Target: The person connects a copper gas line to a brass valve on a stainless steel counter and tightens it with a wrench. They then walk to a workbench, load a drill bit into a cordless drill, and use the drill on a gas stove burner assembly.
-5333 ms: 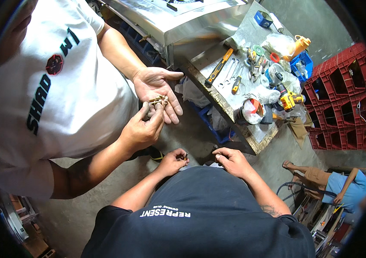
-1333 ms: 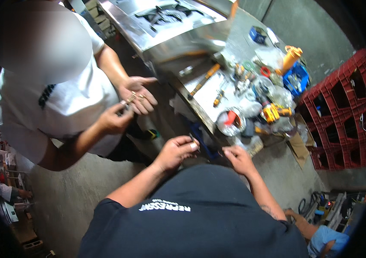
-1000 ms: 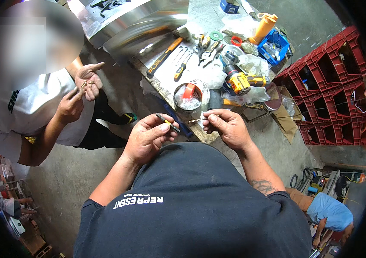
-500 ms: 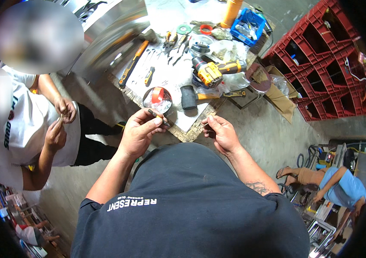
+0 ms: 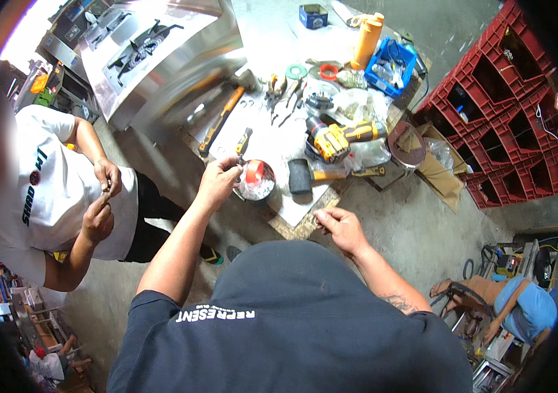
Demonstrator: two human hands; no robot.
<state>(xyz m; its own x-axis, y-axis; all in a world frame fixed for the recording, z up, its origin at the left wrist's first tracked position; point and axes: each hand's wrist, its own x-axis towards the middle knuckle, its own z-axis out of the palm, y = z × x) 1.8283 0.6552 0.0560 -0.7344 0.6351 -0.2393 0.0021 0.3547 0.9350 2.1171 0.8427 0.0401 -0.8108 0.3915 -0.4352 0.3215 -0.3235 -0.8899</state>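
My left hand point(image 5: 219, 181) reaches to the table's near left edge, beside a round tin point(image 5: 267, 187) holding a red tape roll point(image 5: 254, 171) and clear plastic. Its fingertips are closed on a small dark stick-like piece, mostly hidden by the fingers. Just beyond them lies a yellow-and-black utility knife point(image 5: 244, 140). My right hand point(image 5: 343, 229) hovers by the table's near corner, its thumb and fingers curled together; whatever they hold, if anything, is too small to make out. A black-headed mallet point(image 5: 301, 177) rests a little farther in.
A yellow cordless drill point(image 5: 333, 143), pliers point(image 5: 275, 93), an orange-handled tool point(image 5: 221, 120), and a blue basket point(image 5: 391, 65) crowd the table. At left stands a co-worker point(image 5: 73, 190) with hands together. Red crates point(image 5: 495, 124) are stacked on the right; another person point(image 5: 521, 301) sits at lower right.
My left hand has moved forward to the tin's left side with the small dark piece. My right hand stays near the table's corner, now slightly lower in view. The whole view has shifted.
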